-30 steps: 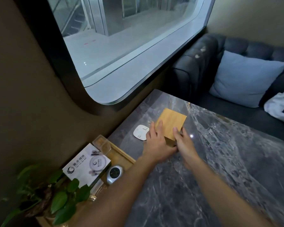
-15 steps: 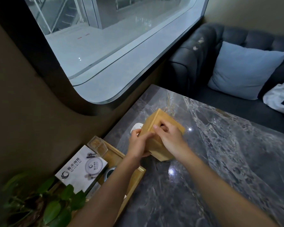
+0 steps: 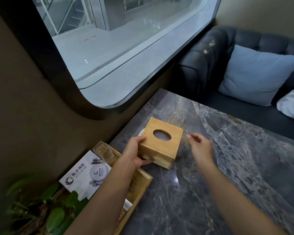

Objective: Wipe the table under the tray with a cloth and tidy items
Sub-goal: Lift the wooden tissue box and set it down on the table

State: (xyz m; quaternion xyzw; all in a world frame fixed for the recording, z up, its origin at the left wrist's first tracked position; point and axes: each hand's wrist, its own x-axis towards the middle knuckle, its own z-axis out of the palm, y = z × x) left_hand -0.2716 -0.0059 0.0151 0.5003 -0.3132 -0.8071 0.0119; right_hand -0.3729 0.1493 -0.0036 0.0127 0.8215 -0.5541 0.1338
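Observation:
A wooden tissue box [image 3: 161, 143] with an oval hole in its top sits upright on the grey marble table [image 3: 227, 167]. My left hand [image 3: 136, 153] grips its near left corner, thumb underneath the front edge. Just right of the box my right hand [image 3: 200, 148] hovers open, fingers spread, not touching it. A wooden tray [image 3: 143, 182] lies along the wall at the lower left, partly hidden by my left forearm. No cloth is visible.
In the tray stand a white printed card [image 3: 87, 177] and a clear plastic holder [image 3: 103, 150]. A potted plant [image 3: 41, 211] fills the lower left corner. A white coaster [image 3: 141, 132] peeks out behind the box. A dark sofa with a blue cushion [image 3: 255, 73] lies beyond the table.
The box was flipped from its plain face to upright with the oval hole on top. My right hand has let go and moved to the right; my left hand still holds it.

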